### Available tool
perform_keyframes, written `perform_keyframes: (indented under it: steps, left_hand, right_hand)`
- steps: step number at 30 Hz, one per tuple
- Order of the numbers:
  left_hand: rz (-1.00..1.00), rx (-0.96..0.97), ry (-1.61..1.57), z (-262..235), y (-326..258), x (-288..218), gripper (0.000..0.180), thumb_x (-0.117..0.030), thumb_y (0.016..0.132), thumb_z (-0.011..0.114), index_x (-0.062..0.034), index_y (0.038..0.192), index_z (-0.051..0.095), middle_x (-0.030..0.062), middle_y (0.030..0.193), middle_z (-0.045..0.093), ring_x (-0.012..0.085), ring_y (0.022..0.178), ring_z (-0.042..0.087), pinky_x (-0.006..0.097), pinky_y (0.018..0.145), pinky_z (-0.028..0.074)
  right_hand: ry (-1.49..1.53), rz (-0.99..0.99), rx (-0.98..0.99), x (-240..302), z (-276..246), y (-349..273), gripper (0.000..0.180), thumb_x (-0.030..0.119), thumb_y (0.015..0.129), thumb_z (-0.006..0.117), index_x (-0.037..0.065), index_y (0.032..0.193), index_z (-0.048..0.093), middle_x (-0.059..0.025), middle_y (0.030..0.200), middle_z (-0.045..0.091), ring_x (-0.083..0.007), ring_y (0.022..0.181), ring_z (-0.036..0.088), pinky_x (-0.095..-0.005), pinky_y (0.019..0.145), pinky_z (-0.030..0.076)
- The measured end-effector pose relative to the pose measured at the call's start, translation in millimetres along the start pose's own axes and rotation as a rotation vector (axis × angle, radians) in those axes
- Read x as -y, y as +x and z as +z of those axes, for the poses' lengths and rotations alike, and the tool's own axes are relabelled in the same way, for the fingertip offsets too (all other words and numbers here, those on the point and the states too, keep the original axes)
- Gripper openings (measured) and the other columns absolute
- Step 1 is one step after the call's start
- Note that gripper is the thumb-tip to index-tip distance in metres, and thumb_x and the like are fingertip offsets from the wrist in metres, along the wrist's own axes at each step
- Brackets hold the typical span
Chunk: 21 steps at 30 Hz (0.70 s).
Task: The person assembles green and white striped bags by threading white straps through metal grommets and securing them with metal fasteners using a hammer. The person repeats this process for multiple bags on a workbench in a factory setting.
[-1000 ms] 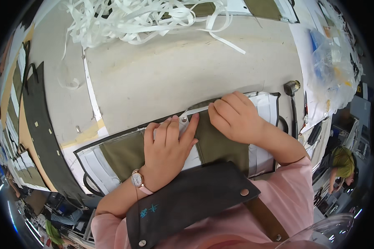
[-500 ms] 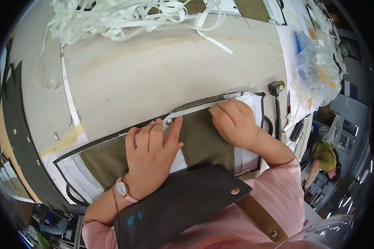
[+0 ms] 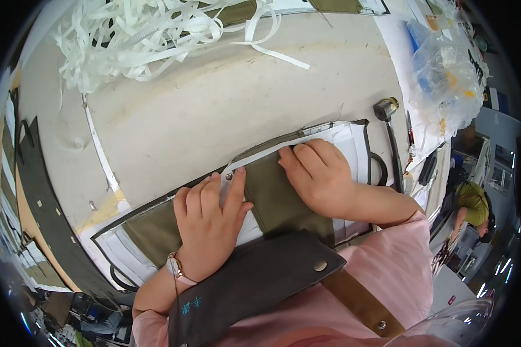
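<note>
Pressing down flat, both hands are spread open on an olive fabric panel [image 3: 278, 196] at the near edge of the bench [image 3: 214, 115]. Left hand [image 3: 209, 222], palm down, fingers fanned, covers the panel's middle; one fingertip sits right beside a small metal snap [image 3: 229, 176] on the white strip [image 3: 283, 146] running along the panel's far edge. Right hand [image 3: 321, 176], also flat and gripping nothing, lies just to the right, fingertips touching that same white strip. A band of bare olive cloth shows between the two hands.

Plenty is hidden. What sits under the palms can't be made out. The panel's near edge vanishes beneath a dark grey apron flap [image 3: 255, 283] and the pink sleeve [image 3: 382, 272], so how far it reaches toward the person is unclear. White layered sheets [image 3: 350, 141] with a dark border poke out past the right hand, and more of them [image 3: 118, 254] past the left hand, partly buried.

Off toward the right edge of the bench lies a hammer [image 3: 391, 139], its handle running toward the near side and its lower end lost behind the sleeve. At the far left corner, a tangled heap of white strips [image 3: 139, 34], cut off by the frame. A crinkled clear plastic bag [image 3: 446, 75] sits at the far right, contents blurred.
</note>
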<state>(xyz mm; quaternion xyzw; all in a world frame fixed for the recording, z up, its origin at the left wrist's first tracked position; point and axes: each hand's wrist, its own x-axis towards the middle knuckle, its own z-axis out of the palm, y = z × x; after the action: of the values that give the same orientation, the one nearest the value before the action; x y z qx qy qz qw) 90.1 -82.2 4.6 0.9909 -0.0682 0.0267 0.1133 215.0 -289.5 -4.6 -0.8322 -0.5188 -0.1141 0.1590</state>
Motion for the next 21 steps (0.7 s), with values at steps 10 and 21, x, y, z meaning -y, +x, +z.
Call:
perform_keyframes:
  steps: [10, 21]
  left_hand:
    - [0.004, 0.007, 0.083, 2, 1, -3, 0.063, -0.053, 0.084, 0.068, -0.0211, 0.138, 0.062, 0.0118, 0.116, 0.053, 0.031, 0.1, 0.05, 0.048, 0.092, 0.041]
    - [0.005, 0.048, 0.105, -3, 1, -6, 0.064, -0.049, 0.083, 0.071, -0.0157, 0.136, 0.062, 0.0107, 0.118, 0.055, 0.0272, 0.108, 0.053, 0.048, 0.092, 0.041]
  right_hand:
    - [0.191, -0.078, 0.146, 13, 4, 4, 0.052, 0.026, 0.081, 0.071, -0.006, 0.12, 0.066, -0.0083, 0.097, 0.054, -0.0249, 0.092, 0.051, -0.0405, 0.081, 0.043]
    - [-0.051, -0.016, 0.121, 4, -13, -6, 0.039, 0.02, 0.081, 0.072, -0.006, 0.111, 0.068, -0.0088, 0.08, 0.052, -0.025, 0.072, 0.05, -0.0399, 0.071, 0.044]
